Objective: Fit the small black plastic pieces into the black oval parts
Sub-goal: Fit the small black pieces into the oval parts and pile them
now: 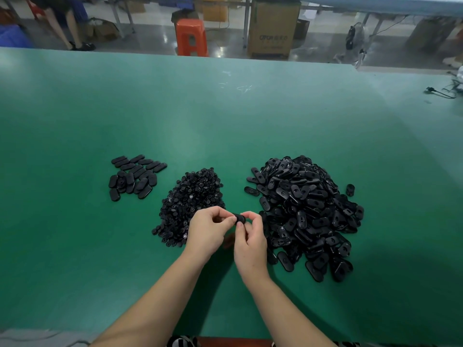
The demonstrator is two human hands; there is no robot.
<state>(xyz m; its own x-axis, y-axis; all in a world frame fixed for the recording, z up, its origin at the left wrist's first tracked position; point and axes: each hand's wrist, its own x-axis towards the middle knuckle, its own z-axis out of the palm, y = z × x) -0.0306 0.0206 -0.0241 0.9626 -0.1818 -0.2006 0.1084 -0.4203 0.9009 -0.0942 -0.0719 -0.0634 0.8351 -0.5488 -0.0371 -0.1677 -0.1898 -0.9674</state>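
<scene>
A black oval part [239,219] is held above the green table [225,116], between both hands. My left hand [209,230] pinches its left end with curled fingers, and my right hand [250,240] pinches its right end between thumb and forefinger. Whether a small piece sits in it is hidden by my fingers. A heap of small black plastic pieces [191,201] lies just behind my left hand. A large heap of black oval parts [308,214] lies to the right of my right hand. A flatter group of oval parts [134,176] lies at the left.
One stray black part [350,189] lies right of the large heap. Black cables [443,91] rest at the table's far right edge. Beyond the table stand an orange stool [191,36], a cardboard box [273,28] and a person's legs [70,26].
</scene>
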